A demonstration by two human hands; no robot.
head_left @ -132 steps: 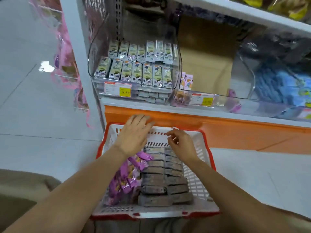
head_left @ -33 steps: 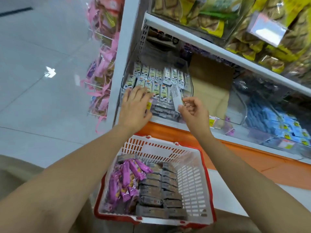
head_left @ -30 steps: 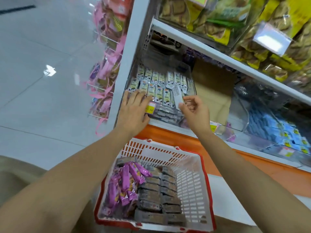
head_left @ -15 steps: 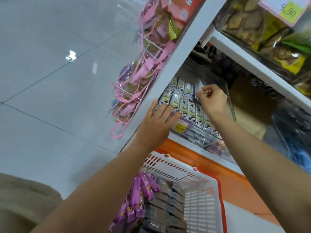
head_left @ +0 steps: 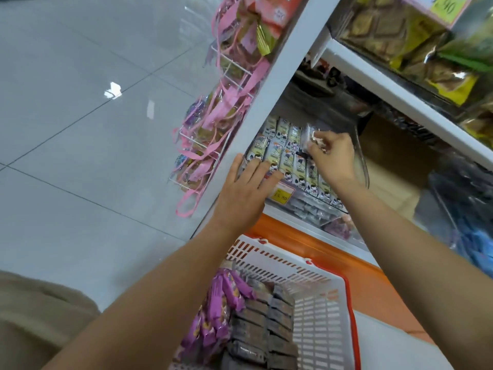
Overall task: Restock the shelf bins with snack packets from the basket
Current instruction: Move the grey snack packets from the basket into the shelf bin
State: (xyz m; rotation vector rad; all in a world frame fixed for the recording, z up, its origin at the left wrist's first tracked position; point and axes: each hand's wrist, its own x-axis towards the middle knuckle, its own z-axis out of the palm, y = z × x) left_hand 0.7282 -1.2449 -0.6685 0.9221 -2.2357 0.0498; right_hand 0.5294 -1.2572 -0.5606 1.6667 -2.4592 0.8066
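A clear shelf bin holds rows of pale snack packets with cartoon figures. My right hand reaches into the bin and pinches one snack packet over the back row. My left hand lies flat, fingers straight, against the bin's front edge beside a yellow price tag. Below stands a white basket with a red rim. It holds grey packets in stacked rows and purple packets on their left.
A wire rack of pink-ribboned bags hangs on the white shelf post to the left. The upper shelf carries yellow-green biscuit bags. A bin of blue packets sits to the right. Grey tiled floor lies left.
My right hand lifted a packet from the basket up to the bin and has pushed further in over the back row. My left hand came up to the bin's front. The view tilted.
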